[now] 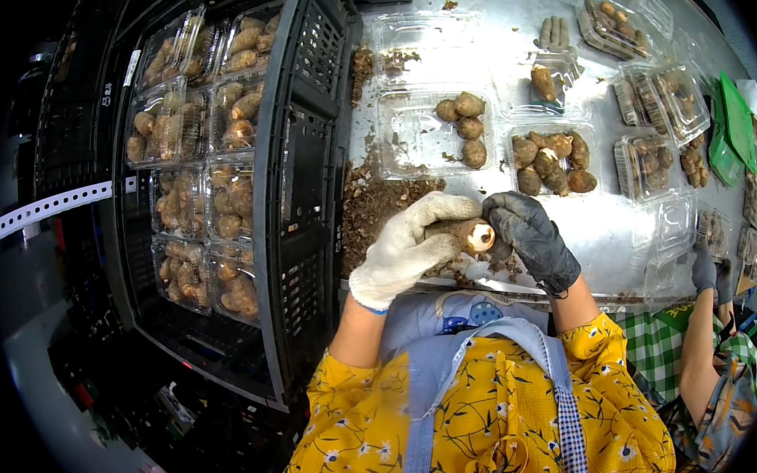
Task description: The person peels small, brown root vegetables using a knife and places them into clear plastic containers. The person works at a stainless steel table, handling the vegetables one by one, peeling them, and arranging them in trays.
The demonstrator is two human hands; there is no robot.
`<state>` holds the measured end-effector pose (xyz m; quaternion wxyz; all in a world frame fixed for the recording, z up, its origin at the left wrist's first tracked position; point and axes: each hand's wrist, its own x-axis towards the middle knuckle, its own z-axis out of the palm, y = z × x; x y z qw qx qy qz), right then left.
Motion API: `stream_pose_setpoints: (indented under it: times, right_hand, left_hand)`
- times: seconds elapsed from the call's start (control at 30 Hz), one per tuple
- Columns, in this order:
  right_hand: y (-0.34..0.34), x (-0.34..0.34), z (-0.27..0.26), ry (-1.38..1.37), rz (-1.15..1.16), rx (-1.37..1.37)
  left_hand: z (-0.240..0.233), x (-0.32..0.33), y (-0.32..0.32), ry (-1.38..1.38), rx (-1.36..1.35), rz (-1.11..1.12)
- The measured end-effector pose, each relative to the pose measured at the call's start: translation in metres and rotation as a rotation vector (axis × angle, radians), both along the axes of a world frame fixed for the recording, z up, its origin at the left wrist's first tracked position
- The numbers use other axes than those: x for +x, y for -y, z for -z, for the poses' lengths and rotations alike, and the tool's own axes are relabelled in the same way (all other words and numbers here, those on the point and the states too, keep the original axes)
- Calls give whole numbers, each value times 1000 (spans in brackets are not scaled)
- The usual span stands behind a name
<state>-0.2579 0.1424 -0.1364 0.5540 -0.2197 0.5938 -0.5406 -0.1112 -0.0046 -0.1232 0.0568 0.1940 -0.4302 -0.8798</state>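
My left hand (407, 244), in a white knit glove, grips a brown taro corm (473, 236) with a pale cut end facing me. My right hand (529, 237), in a black glove, has its fingers curled against that end; anything inside its palm is hidden. Beyond my hands lies an open clear plastic clamshell box (408, 134) with several small round corms (470, 127) along its right side. A fuller box (540, 191) of corms stands to its right. Behind that, a single corm (543, 83) rests on another clear container (567, 72).
A black plastic crate (269, 197) at left holds several packed clamshells (178, 206). Soil and peelings (383, 204) cover the steel table (612, 235) near it. More filled boxes (647, 165), a grey glove (554, 32) and a green plastic container (729, 130) lie right. Another person's gloved hand (703, 270) is lower right.
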Motion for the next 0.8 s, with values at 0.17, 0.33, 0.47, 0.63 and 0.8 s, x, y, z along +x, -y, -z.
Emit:
stream_pose_setpoints:
  times: [0.17,0.33,0.47,0.63,0.8]
  right_hand:
    - [11,1,-9,-899,-80,-187]
    - [8,9,15,-1093,-61,-211]
    - [5,18,53,-959,75,-63]
    - [-2,15,66,-908,-114,45]
    - [3,17,57,-883,-95,82]
  left_hand:
    - [0,-8,4,42,-590,-5]
    - [-3,-23,2,336,-880,-117]
    - [23,-63,0,345,-795,-51]
    - [20,-126,6,393,-1153,52]
    - [70,-143,43,470,-1570,77]
